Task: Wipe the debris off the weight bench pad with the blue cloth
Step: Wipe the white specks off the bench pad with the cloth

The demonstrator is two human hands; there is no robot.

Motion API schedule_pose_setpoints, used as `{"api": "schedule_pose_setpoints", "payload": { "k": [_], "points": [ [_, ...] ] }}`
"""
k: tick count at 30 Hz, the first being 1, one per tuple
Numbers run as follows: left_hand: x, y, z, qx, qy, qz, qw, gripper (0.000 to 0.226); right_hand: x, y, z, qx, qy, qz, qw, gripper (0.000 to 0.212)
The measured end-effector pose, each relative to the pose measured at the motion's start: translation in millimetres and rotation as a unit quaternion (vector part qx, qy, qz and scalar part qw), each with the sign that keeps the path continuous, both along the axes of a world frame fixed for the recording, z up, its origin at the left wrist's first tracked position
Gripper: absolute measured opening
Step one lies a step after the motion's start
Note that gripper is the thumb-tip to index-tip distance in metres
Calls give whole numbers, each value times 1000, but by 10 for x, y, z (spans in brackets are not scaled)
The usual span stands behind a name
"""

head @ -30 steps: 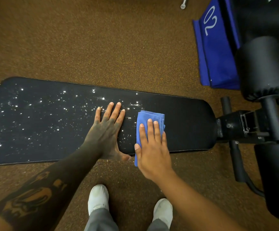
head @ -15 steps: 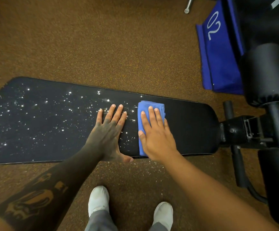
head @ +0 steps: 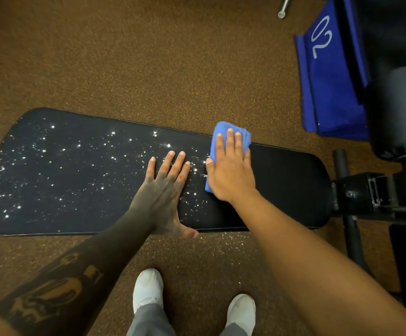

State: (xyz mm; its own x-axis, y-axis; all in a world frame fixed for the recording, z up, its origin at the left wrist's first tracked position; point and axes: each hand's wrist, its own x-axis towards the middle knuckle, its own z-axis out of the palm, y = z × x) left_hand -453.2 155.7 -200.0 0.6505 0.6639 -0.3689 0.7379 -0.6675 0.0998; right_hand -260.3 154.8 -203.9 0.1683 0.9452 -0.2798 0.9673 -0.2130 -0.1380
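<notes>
A long black weight bench pad (head: 289,190) lies across the view. White debris specks (head: 75,166) cover its left and middle parts; the right end looks clean. My right hand (head: 231,173) presses flat on the folded blue cloth (head: 223,128), which reaches the pad's far edge. My left hand (head: 165,190) lies flat on the pad just left of the cloth, fingers spread, holding nothing.
Black bench frame and a round roller pad (head: 401,110) stand at the right. A blue bag marked 02 (head: 330,76) lies at the upper right. Brown speckled floor surrounds the pad, with scattered debris (head: 221,238) by its near edge. My white shoes (head: 148,289) are below.
My right hand has pushed the blue cloth from the pad's near edge across to its far edge. My left hand has stayed planted on the pad.
</notes>
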Motion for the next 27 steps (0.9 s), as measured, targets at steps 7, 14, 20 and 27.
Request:
{"api": "schedule_pose_setpoints", "payload": {
  "k": [7,14,20,27],
  "points": [
    [-54,30,19,-5,-2,13,1000,162,123,101,-17,-4,8,14,1000,64],
    [-121,93,19,-10,-5,16,1000,163,-47,-195,27,2,6,109,994,65],
    [-156,145,10,-9,1,3,1000,164,-158,183,-16,4,3,12,1000,65],
    [-206,168,25,-11,5,-2,1000,165,-91,-97,-1,3,8,74,997,63]
  ]
}}
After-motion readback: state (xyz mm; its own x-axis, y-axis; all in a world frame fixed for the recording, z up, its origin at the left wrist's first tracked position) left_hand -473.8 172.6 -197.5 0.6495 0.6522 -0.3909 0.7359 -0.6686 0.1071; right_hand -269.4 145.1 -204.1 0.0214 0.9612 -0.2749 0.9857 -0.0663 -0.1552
